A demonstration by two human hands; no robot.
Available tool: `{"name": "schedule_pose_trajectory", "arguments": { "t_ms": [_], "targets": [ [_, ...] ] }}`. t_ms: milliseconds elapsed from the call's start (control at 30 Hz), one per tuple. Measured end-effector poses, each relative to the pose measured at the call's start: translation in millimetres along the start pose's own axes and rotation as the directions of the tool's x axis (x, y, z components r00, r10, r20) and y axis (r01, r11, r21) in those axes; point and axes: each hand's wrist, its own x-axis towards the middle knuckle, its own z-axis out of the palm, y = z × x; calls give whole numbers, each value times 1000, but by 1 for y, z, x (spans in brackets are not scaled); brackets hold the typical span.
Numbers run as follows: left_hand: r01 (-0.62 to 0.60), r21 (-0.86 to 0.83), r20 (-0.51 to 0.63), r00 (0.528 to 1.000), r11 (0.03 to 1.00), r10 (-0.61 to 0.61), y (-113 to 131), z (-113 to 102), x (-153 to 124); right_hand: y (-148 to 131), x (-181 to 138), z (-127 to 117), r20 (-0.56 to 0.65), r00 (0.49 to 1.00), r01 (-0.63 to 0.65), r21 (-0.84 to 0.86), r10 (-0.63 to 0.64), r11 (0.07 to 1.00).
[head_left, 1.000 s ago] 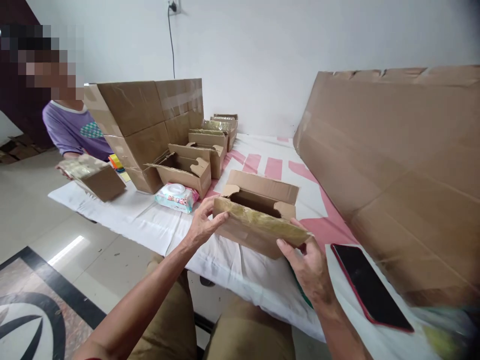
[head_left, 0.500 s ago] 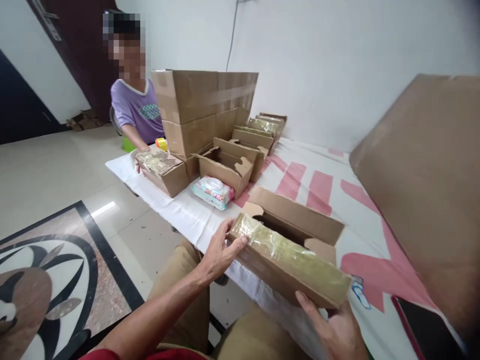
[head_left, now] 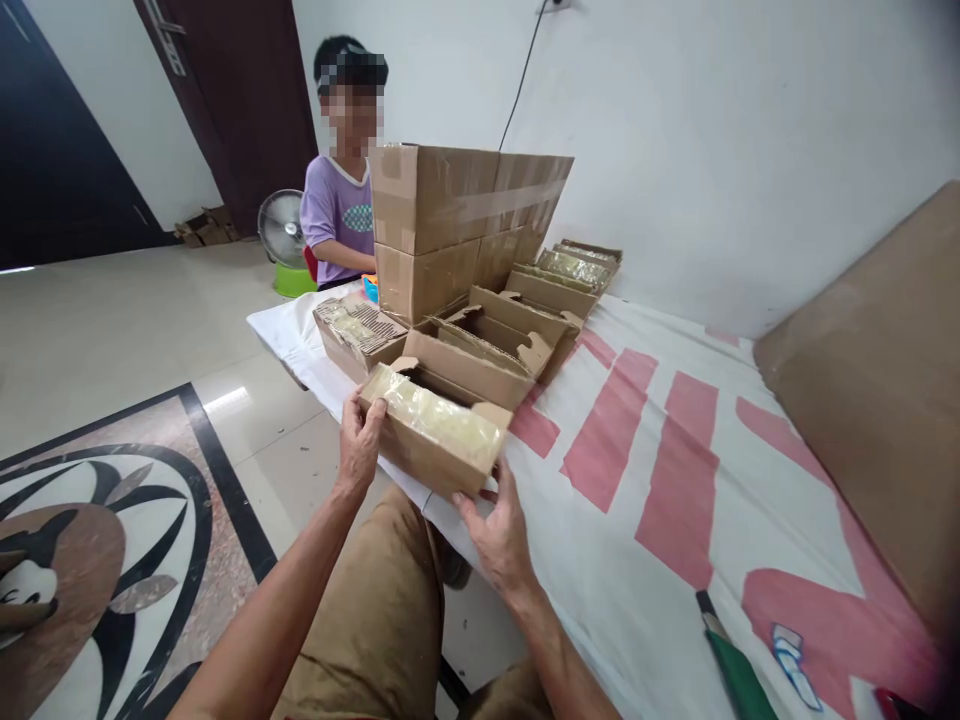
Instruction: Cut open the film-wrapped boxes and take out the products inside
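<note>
I am sitting at a long table (head_left: 660, 470) under a white cloth with pink bars, my knees tucked against its near edge. A big flat cardboard sheet (head_left: 877, 400) is leaning along the table's right side. At the far left end a tall carton (head_left: 465, 225) is standing with its flaps up, and a person in a purple shirt (head_left: 337, 215) is standing just behind it, with a round fan (head_left: 281, 225) on the floor nearby. In front of the carton, open boxes (head_left: 510, 335) are sitting in a row that runs away to the wall, and another shut box (head_left: 358, 335) is lying just left of them.

I am holding the taped box (head_left: 435, 440) at the table's near left edge, touching the nearest box of that row. Its top is open and its near side is shining with yellowish tape. My left hand (head_left: 360, 445) is clamping its left end, fingers curled over the top corner. My right hand (head_left: 499, 525) is gripping its right near corner from below, fingers going under the bottom and thumb lying against the front. Well apart, at the lower right, a green-handled tool (head_left: 739, 680) is lying on the cloth.
</note>
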Motion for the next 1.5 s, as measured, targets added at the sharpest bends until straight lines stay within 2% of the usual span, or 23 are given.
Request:
{"name": "schedule_pose_trajectory", "arguments": {
  "t_ms": [67,200,267,367,467,533,733,967,1167,1500],
  "targets": [
    [57,21,4,998,998,-57,-15,4,9,24,-4,14,10,1000,2,-10,-2,1000],
    [-1,-7,-14,1000,1000,1,-26,8,-5,51,-21,18,0,1000,15,-14,-15,1000],
    [16,-4,-45,999,1000,-16,-28,7,-24,53,-26,16,0,1000,20,-20,-20,1000],
    [35,89,-70,997,995,-28,-37,2,-57,49,-26,15,1,999,40,-25,-40,999],
    [-12,151,-6,1000,989,13,-50,0,-80,47,-25,15,7,997,76,-31,-76,997],
    [-36,170,38,999,985,30,-59,3,-86,47,-25,16,18,996,86,-57,-86,995],
    [-54,196,148,989,979,25,-77,14,-80,45,-27,22,83,992,106,-174,-93,979],
    [-83,198,229,973,977,36,-87,5,-85,45,-28,24,77,993,97,-177,-85,979],
    [-113,276,175,982,954,66,-76,7,-73,46,-28,24,41,996,89,-156,-83,984],
    [-117,279,192,979,953,64,-73,11,-72,45,-27,24,69,993,103,-156,-93,982]
  ]
}}
